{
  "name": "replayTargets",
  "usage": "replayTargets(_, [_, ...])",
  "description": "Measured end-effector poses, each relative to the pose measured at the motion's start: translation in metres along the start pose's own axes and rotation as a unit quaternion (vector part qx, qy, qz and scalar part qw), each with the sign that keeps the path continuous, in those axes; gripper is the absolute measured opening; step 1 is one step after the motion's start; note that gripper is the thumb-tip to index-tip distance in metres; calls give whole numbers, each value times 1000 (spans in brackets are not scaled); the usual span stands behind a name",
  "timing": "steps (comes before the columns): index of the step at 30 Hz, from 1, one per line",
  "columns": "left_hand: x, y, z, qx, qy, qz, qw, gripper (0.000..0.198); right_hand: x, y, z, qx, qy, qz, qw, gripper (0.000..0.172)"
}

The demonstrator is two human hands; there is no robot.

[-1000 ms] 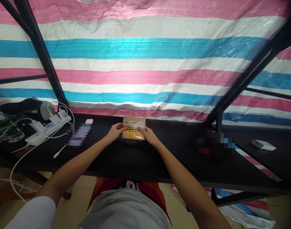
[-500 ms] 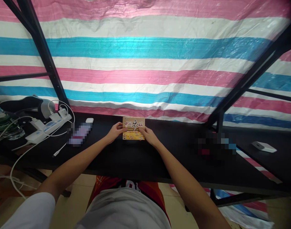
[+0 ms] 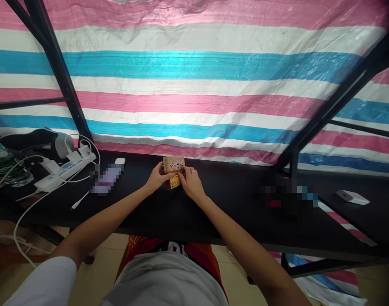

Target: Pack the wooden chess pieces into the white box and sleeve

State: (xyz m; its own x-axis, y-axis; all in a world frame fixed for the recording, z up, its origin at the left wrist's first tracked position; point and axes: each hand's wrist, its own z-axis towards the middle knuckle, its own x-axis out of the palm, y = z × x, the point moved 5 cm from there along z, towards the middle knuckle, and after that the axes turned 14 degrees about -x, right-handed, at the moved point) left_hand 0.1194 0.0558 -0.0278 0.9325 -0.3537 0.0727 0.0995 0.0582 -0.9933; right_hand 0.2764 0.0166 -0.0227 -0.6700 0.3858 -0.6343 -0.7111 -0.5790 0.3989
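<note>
A small yellow box [image 3: 173, 169] with red Chinese lettering stands on the black table [image 3: 213, 204] near its far edge. My left hand [image 3: 156, 178] grips the box's left side with curled fingers. My right hand [image 3: 188, 182] is closed over the box's front and right side, hiding much of its face. A ring shows on one right finger.
A white power strip [image 3: 62, 172] with plugs and trailing white cables lies at the left, beside a glass jar [image 3: 4, 170] and a small white case [image 3: 119, 161]. A flat white device [image 3: 352, 196] lies at the far right. Black frame bars cross a striped tarp behind.
My right hand has slid left across the box's front, covering most of its face. The box looks narrower, turned or tilted between both hands.
</note>
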Motion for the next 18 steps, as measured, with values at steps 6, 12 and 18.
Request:
replayTargets(6, [2, 2, -2, -1, 17, 12, 1000, 56, 3, -7, 0, -6, 7, 74, 997, 45])
replayTargets(12, [8, -10, -8, 46, 68, 91, 992, 49, 5, -14, 2, 66, 13, 252, 966, 45])
replayTargets(18, [8, -7, -12, 62, 57, 188, 978, 51, 15, -14, -2, 72, 67, 426, 899, 58])
